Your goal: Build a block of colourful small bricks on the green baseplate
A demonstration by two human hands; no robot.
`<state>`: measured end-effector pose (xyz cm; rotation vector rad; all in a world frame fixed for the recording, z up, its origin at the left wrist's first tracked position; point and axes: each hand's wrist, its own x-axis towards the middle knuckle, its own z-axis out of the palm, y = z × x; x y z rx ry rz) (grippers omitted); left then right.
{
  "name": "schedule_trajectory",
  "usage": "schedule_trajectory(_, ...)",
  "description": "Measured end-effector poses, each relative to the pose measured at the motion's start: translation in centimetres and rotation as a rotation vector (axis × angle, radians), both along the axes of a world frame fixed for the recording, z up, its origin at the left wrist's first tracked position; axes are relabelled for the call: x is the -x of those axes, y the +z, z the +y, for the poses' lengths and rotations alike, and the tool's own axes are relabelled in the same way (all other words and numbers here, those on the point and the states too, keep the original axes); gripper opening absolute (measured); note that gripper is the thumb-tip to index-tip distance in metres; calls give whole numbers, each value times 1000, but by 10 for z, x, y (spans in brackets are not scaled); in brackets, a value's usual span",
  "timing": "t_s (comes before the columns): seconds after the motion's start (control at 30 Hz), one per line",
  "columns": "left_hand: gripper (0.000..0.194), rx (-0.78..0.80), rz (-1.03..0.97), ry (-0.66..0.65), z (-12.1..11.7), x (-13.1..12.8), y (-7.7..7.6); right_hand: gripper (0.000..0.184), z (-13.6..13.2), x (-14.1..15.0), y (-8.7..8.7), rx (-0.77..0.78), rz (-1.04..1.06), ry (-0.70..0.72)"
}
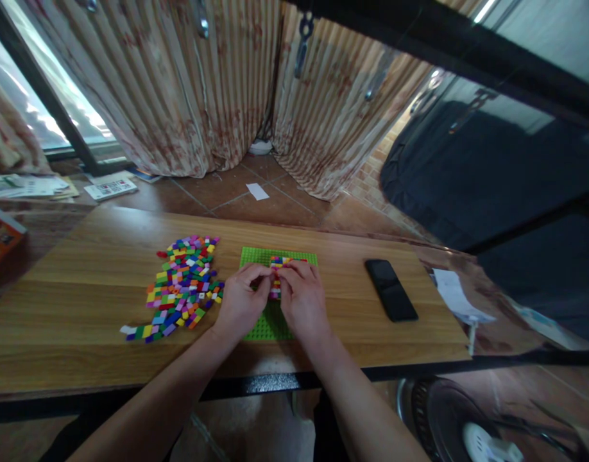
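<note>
A green studded baseplate (pixel 268 326) lies on the wooden table in front of me. On its upper part sits a block of small multicoloured toy bricks (pixel 275 292), partly covered by my fingers. My left hand (pixel 244 298) comes in from the left with thumb and index finger pinched at the edge of these bricks. From the right, my right hand (pixel 304 298) meets it, its fingers also pinched together over the bricks. The fingertips of both hands nearly touch, and whatever is between them is too small and hidden to make out.
Loose coloured bricks (pixel 179 282) spread in a heap left of the baseplate. A black phone (pixel 391 290) lies to the right on the wooden table (pixel 342 327). Papers (pixel 455 295) sit beyond the table's right end, and an orange box (pixel 0 237) at the far left.
</note>
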<state>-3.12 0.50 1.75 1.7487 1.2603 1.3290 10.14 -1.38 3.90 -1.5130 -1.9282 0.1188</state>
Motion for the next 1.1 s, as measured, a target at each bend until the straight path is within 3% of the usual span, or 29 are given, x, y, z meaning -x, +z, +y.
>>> schedule_trajectory(0.1,16,-8,-3,-7,1,5,4,25,0,-3,-1,-32,112,-24)
schedule_trajectory(0.27,20,4,-38,117,11,20,9,21,3,-14,5,-100,295,-120)
schedule_trajectory(0.4,21,23,-137,207,23,37,13,20,-1,-8,10,-156,367,-64)
schedule_trajectory(0.67,14,57,-344,405,35,68,32,18,-22,45,1,-10,163,294)
schedule_trajectory(0.87,14,140,-482,402,37,72,34,19,-20,68,-11,136,-37,287)
schedule_trajectory(1.1,16,183,-522,355,34,70,35,26,-9,82,-21,145,-124,258)
